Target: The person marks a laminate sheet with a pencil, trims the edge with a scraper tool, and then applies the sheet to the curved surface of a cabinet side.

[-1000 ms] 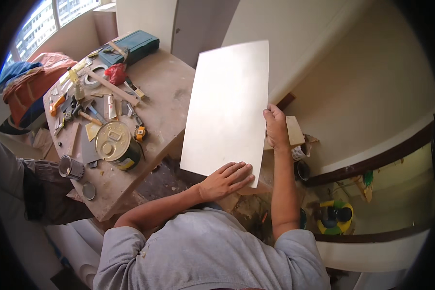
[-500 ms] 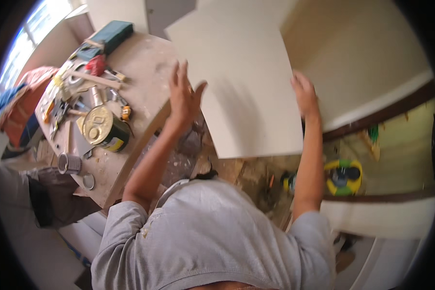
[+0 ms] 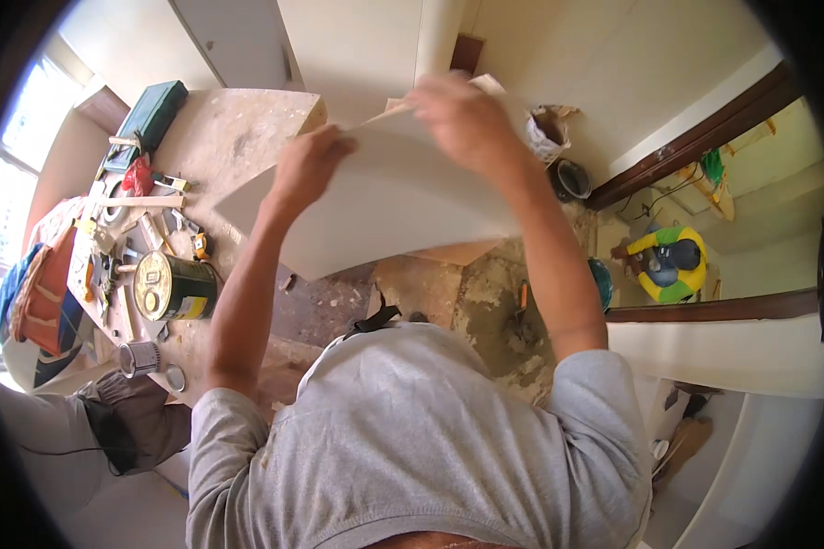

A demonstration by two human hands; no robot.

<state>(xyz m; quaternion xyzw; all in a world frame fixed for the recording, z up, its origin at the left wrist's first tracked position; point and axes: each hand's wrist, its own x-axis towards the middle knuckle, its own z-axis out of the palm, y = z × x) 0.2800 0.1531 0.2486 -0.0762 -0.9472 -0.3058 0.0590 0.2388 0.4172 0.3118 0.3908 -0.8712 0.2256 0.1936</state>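
The white sheet (image 3: 366, 210) now lies tilted away in front of me, a thin light edge running along its top. My left hand (image 3: 319, 151) is closed on that top edge, its fingers curled over it. My right hand (image 3: 453, 110) is at the same edge, farther right and higher, smeared by motion, so its grip is unclear. Behind and left of the sheet stands a wooden worktable (image 3: 247, 114) with a large tin (image 3: 176, 284), a small open can (image 3: 137, 357), tools, wood strips and a green case (image 3: 146, 119).
A bag (image 3: 547, 130) and a black bucket (image 3: 572, 178) stand at the right wall. A person (image 3: 668, 261) in yellow and green crouches beyond a wooden frame (image 3: 673, 137). Window (image 3: 14, 128) and piled fabric (image 3: 50, 284) are at far left; debris covers the floor (image 3: 430, 293).
The sheet has tipped away from me. My left hand left its lower part, opened, then closed at its top edge. My right hand moved up and left to that edge.
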